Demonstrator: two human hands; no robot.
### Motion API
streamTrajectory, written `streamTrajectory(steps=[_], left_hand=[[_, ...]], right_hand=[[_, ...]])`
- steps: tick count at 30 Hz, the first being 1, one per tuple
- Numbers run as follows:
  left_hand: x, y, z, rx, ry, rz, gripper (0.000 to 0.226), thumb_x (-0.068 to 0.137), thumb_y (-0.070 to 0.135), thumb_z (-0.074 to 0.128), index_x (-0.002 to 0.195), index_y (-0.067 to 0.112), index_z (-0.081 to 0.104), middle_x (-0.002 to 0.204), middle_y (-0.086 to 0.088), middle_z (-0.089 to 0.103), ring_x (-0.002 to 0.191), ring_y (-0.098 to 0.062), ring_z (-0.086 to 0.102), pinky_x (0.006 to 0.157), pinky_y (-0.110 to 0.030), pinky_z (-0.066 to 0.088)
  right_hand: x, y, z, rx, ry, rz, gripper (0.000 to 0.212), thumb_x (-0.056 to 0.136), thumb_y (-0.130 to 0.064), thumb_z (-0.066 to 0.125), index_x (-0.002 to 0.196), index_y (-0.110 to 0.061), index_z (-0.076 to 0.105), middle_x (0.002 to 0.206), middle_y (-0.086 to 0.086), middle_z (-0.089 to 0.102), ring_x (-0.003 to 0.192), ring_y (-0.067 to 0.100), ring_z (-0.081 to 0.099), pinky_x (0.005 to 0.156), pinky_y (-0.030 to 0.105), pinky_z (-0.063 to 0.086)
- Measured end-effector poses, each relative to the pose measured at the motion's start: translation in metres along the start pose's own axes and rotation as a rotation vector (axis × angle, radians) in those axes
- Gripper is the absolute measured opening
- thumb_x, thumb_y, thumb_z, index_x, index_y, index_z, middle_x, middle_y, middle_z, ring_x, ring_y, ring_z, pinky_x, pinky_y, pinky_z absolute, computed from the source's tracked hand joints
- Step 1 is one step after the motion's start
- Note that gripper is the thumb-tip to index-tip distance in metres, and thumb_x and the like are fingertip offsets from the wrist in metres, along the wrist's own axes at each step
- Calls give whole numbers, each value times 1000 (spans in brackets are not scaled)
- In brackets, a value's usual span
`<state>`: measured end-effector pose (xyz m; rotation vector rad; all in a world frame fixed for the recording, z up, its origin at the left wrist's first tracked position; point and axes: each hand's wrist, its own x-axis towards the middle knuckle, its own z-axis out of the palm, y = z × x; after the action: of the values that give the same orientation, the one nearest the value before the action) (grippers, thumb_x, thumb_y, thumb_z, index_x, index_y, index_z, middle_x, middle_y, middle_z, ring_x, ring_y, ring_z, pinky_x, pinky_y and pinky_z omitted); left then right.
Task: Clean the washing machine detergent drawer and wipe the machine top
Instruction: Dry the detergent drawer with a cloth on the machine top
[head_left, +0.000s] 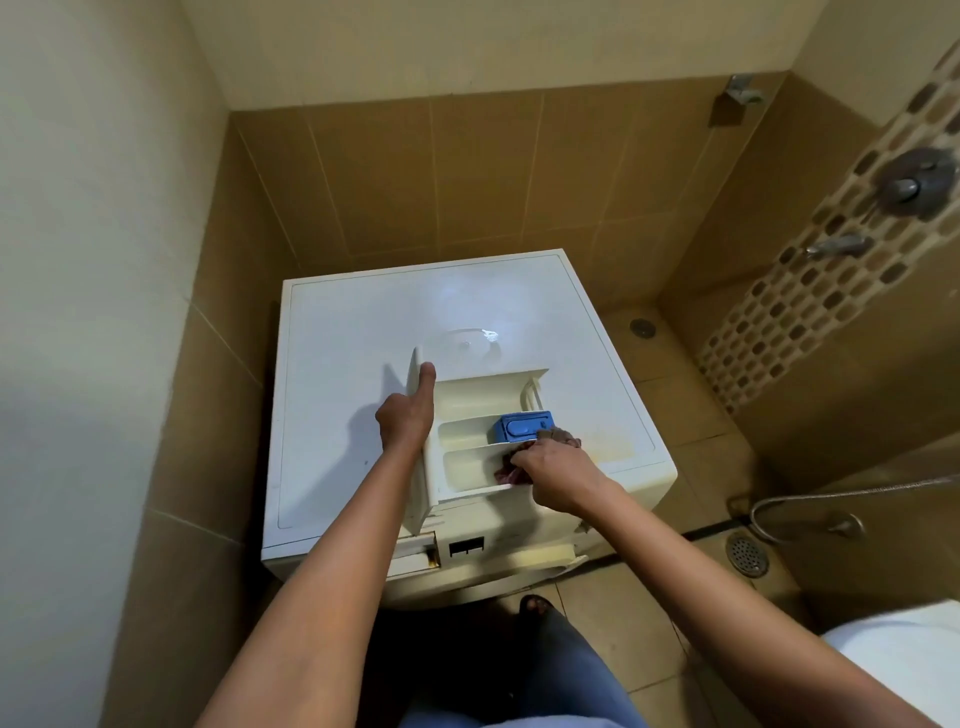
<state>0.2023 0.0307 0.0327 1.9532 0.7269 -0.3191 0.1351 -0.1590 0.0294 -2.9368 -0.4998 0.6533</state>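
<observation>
The cream detergent drawer (467, 400) lies removed on the white washing machine top (337, 364), with its front panel standing up at the left. A blue insert (522, 426) sits in its right part. My left hand (408, 410) grips the front panel, thumb pointing up along it. My right hand (550, 475) holds a dark reddish cloth (509, 470) and presses it into the nearest compartment of the drawer.
The empty drawer slot (467, 545) gapes on the machine's front edge. Tiled walls close in behind and left. At the right are a shower valve (917, 182), a hose (831, 499), floor drains (747, 553) and a white fixture (904, 660). My foot (535, 605) stands below the machine.
</observation>
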Motion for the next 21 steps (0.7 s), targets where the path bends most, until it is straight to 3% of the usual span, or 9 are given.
streamTrajectory(steps=[2, 4, 6, 12, 15, 18, 21], left_hand=[[-11, -1, -3, -26, -72, -1, 74, 85, 73, 41, 110, 5, 54, 112, -11, 58, 88, -25, 55, 74, -32, 41], [-22, -10, -1, -30, -117, -7, 82, 86, 71, 43, 136, 6, 40, 129, -12, 50, 113, -30, 51, 82, -32, 37], [-33, -24, 3, -33, -90, -2, 80, 89, 66, 43, 144, 7, 31, 139, -12, 45, 125, -31, 46, 87, -33, 37], [-47, -45, 20, -110, 45, 54, 61, 93, 56, 43, 136, 12, 43, 130, -11, 55, 117, -31, 52, 91, -36, 41], [-44, -43, 17, -130, 40, 44, 61, 92, 57, 45, 131, 11, 49, 124, -11, 59, 109, -29, 55, 87, -34, 44], [-40, -41, 14, -145, 23, 44, 59, 93, 55, 46, 128, 8, 51, 121, -12, 60, 90, -22, 57, 76, -29, 40], [-40, -43, 12, -160, -5, 45, 62, 91, 59, 47, 129, 10, 51, 121, -9, 59, 91, -20, 53, 76, -29, 39]], right_hand=[[2, -5, 7, 93, 16, 53, 32, 83, -1, 45, 109, -11, 62, 114, 7, 65, 112, 27, 56, 85, 37, 50], [5, -11, 14, 196, 52, 120, 31, 80, -1, 46, 105, -10, 62, 110, 6, 68, 110, 26, 58, 84, 35, 51], [7, -19, 11, 237, 81, 171, 31, 82, -1, 47, 108, -10, 63, 111, 8, 67, 109, 27, 58, 83, 32, 48], [23, -57, -9, -3, -106, 77, 24, 93, -6, 46, 115, -1, 57, 114, 17, 60, 102, 33, 60, 74, 36, 47], [27, -69, -17, 63, -106, 29, 21, 92, -14, 50, 108, -3, 58, 109, 18, 61, 99, 34, 61, 72, 36, 46], [26, -65, -22, 332, -72, 13, 20, 91, -21, 50, 89, -3, 59, 94, 18, 65, 87, 34, 62, 68, 34, 47], [20, -40, -27, 900, -135, 72, 12, 90, -12, 54, 85, -14, 64, 89, 12, 67, 84, 24, 64, 73, 33, 52]])
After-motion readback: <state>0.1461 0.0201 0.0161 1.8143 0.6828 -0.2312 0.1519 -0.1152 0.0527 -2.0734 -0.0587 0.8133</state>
